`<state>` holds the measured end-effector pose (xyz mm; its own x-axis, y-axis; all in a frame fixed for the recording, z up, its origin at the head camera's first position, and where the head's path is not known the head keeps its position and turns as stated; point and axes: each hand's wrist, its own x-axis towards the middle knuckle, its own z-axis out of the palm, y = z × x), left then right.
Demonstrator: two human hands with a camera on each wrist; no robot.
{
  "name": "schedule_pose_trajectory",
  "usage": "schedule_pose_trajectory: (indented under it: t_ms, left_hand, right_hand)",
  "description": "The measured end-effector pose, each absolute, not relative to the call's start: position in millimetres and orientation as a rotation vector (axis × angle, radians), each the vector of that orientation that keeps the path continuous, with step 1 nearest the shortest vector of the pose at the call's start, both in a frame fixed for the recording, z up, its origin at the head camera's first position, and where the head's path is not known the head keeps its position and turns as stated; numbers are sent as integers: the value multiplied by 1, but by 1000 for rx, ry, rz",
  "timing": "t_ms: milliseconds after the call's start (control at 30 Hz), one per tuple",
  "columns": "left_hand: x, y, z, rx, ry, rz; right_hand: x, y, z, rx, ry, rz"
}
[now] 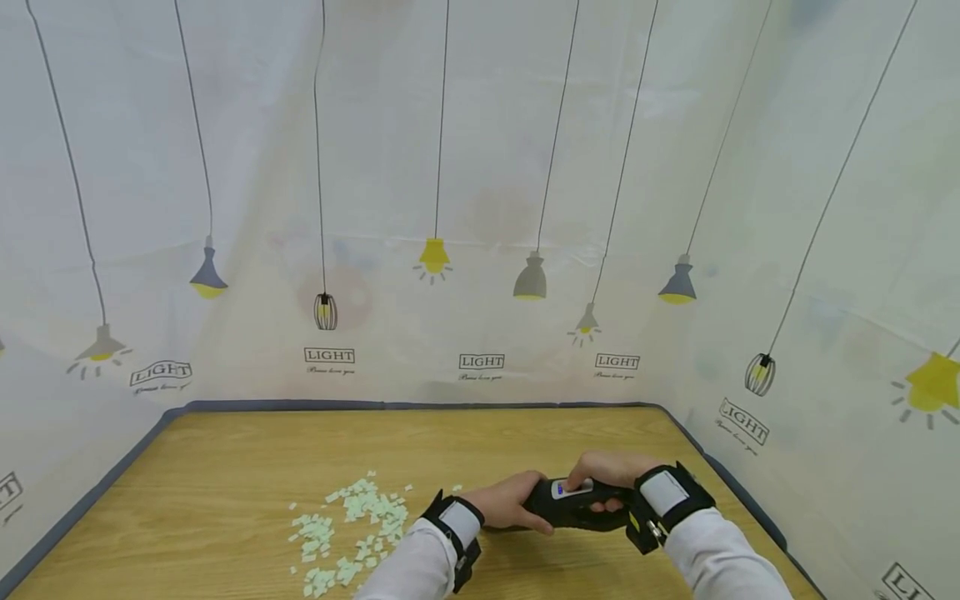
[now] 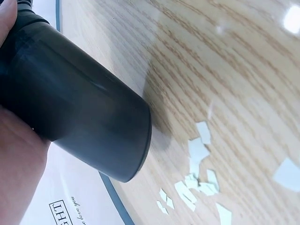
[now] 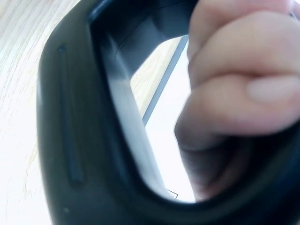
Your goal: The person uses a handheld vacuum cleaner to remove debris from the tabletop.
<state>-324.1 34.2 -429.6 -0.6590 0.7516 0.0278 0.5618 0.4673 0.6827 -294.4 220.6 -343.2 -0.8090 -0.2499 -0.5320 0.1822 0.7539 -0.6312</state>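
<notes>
A black handheld vacuum cleaner (image 1: pixel 585 517) is held above the table by both hands. My right hand (image 1: pixel 611 469) grips its loop handle (image 3: pixel 70 122), with fingers curled through the opening in the right wrist view. A digit of that hand touches the light panel with a small lit display (image 1: pixel 561 490). My left hand (image 1: pixel 512 498) holds the front part, thumb below and fingers over the top. Its dark, wide cylinder end (image 2: pixel 93 108) points towards the pale green paper scraps (image 2: pixel 198 149) in the left wrist view.
Many small paper scraps (image 1: pixel 367 502) lie scattered on the wooden table (image 1: pixel 225 467), left of the hands. A dark edge strip (image 1: pixel 300 406) borders the tabletop. Behind and at the sides hangs a pale sheet printed with lamps (image 1: pixel 480 317).
</notes>
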Motion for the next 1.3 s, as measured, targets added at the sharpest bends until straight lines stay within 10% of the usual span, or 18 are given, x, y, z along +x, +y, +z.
schedule_pose_trajectory:
  t_ms: [1300]
  left_hand:
    - [-345, 20, -432, 1045, 2527, 923]
  right_hand:
    - [-307, 205, -356, -153, 2451, -956]
